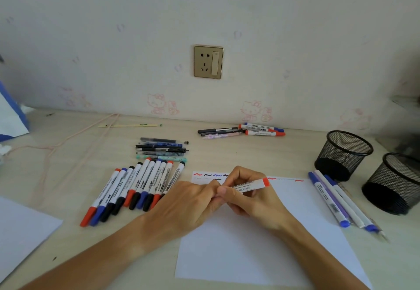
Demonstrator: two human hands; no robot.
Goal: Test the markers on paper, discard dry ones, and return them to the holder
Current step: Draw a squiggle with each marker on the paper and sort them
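Observation:
My right hand (247, 195) grips a white marker with a red end (254, 184) above the top of the white test paper (261, 251). My left hand (193, 201) meets it at the marker's left end, fingers curled round that end, which is hidden. Short red, black and blue scribbles (211, 175) run along the paper's top edge. A row of several red, blue and black markers (136, 188) lies left of the paper. Two black mesh holders (343, 153) stand at the right, the nearer one (395, 182) tilted.
Several dark pens (162, 147) lie behind the marker row. More pens and markers (243, 129) lie near the wall. Blue and purple pens (336, 201) lie right of the paper. Another sheet (20, 228) is at the left edge; a pink cord (68, 139) crosses the desk.

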